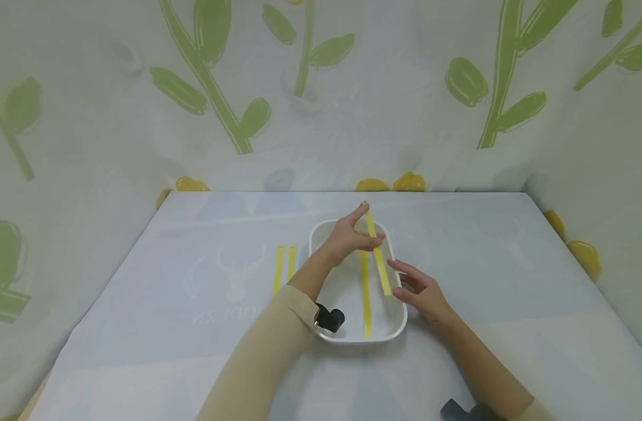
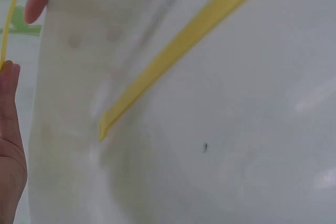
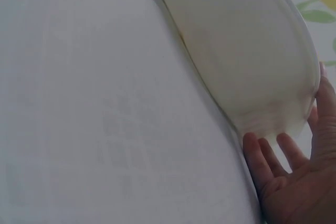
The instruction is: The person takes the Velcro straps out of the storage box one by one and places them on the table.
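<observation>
Holding a yellow strip (image 1: 382, 269) partway along its length, the left hand (image 1: 349, 238) stands over the white tray (image 1: 386, 318) near the centre of the frame, its fingers gripping the strip; just how thumb and fingers meet on it is hard to tell at this size. The strip slants over the tray's right side, its lower end close to the fingertips of the right hand (image 1: 426, 295), whose fingers are loosely bent beside the tray's right rim and appear to hold nothing. A second strip (image 1: 366, 298) lies inside the tray, one end turned up against the wall in the left wrist view, and two loose strips (image 1: 278, 266) lie side by side on the tabletop (image 1: 458, 234), left of the tray. The strips look thin and light, likely flexible enough to bow or twist, so a gentle pinch across the flat width near the middle, with a second pinch at the lower end, should keep one straight. The tray seems stiff and smooth, perhaps slippery, and best steadied by its rim.
</observation>
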The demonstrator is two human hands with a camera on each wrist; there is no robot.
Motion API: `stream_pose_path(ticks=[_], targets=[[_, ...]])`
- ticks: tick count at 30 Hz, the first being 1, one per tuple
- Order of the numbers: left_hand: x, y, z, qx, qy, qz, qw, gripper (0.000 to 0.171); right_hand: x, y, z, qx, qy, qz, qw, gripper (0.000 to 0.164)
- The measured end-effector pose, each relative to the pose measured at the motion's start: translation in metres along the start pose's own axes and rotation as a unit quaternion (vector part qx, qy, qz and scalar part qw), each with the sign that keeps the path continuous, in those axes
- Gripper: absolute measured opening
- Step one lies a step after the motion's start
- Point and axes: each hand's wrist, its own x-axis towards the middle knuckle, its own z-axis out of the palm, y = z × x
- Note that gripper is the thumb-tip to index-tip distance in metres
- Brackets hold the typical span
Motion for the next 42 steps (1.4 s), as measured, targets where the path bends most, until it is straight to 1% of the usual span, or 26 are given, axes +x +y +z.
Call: stream_pose_path(ticks=[2,6,9,12,15,19,23,28,32,35,39,42], targets=[[-0.002,0.001,-0.005,-0.006,-0.009,0.000,0.9999,0.089,0.000,0.000,0.001,0.003,0.000,-0.001,1.000,0.050],[-0.006,0.006,-0.013,-0.028,-0.016,0.000,0.9995,0.089,0.000,0.000,0.002,-0.002,0.004,0.001,1.000,0.051],[-0.007,0.013,-0.018,-0.024,-0.018,-0.002,0.9995,0.088,0.001,-0.001,0.002,-0.002,0.008,0.002,1.000,0.052],[-0.008,0.020,-0.023,-0.006,-0.021,-0.005,0.9998,0.088,0.001,-0.001,0.003,-0.006,0.011,0.009,1.000,0.053],[-0.010,0.026,-0.029,-0.002,-0.024,-0.019,0.9995,0.089,0.000,0.001,0.004,-0.014,0.008,0.016,1.000,0.054],[-0.014,0.032,-0.036,-0.006,-0.026,-0.035,0.9990,0.092,-0.001,0.004,0.005,-0.009,0.009,0.018,1.000,0.054],[-0.016,0.038,-0.042,0.003,-0.020,-0.032,0.9993,0.092,-0.002,0.005,0.003,0.005,0.013,0.011,1.000,0.052],[-0.019,0.044,-0.052,0.011,-0.034,-0.023,0.9991,0.091,-0.003,0.005,0.001,0.015,0.017,-0.002,1.000,0.050],[-0.025,0.045,-0.064,0.017,-0.045,-0.023,0.9986,0.092,-0.003,0.005,0.002,0.010,0.022,0.007,1.000,0.051],[-0.031,0.045,-0.074,0.032,-0.050,-0.021,0.9980,0.092,-0.002,0.005,0.002,0.005,0.026,0.015,1.000,0.053],[-0.038,0.043,-0.087,0.053,-0.058,-0.005,0.9969,0.093,-0.002,0.005,0.003,0.006,0.031,0.021,0.999,0.054],[-0.044,0.040,-0.100,0.066,-0.060,0.001,0.9960,0.092,0.001,0.005,0.005,0.007,0.026,0.018,0.999,0.055]])
